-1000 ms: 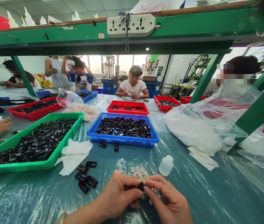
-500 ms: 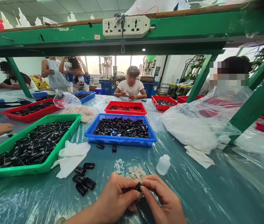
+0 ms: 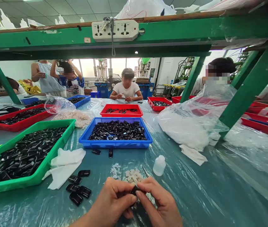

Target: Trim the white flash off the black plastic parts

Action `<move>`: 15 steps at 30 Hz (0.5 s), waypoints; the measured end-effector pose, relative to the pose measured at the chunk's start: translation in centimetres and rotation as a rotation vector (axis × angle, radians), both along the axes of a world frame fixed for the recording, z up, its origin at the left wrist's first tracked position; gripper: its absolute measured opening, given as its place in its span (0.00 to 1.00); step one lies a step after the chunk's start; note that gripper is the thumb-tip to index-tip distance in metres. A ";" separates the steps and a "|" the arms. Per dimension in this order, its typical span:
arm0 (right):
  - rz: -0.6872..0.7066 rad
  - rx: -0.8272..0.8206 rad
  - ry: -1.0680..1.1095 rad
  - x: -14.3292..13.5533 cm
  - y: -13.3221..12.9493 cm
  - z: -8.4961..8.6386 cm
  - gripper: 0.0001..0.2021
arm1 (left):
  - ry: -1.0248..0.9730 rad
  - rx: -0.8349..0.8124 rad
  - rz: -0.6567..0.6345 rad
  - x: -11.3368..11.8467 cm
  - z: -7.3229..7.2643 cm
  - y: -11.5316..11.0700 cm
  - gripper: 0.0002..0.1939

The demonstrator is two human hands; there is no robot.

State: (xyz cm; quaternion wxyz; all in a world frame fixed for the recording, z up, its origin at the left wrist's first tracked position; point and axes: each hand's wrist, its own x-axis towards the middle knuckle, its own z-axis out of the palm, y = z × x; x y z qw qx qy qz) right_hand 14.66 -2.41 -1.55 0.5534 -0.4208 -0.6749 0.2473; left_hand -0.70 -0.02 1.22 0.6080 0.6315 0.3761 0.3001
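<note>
Bare hands (image 3: 111, 200), slim fingers (image 3: 150, 186), bare left wrist (image 3: 84, 220)

No readable text, small beam label (image 3: 87, 40) included

A power strip (image 3: 122, 31) is mounted on the green shelf (image 3: 181, 30), a plastic bag (image 3: 145, 8) atop that shelf, a fan (image 3: 110, 83) beyond it

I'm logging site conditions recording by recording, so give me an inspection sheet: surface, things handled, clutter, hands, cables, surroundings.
Surface: green table under shiny clear film
Things handled: small black piece, partly hidden; off-white bits just beyond
Clutter: white cloth beside green tray of black parts; upright white bottle
Hands: left hand and right hand pinch that piece
Cables: grey cord loop hanging at power strip
Surroundings: green shelf beam overhead; person in white seated opposite
</note>
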 end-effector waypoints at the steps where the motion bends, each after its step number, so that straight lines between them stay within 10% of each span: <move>1: 0.001 -0.002 -0.010 0.0 0.0 -0.1 0.06 | 0.016 0.006 0.001 0.0 0.0 0.0 0.14; 15: 0.017 -0.003 -0.218 0.8 0.1 -0.5 0.15 | 0.023 -0.077 0.101 -0.6 0.0 1.2 0.11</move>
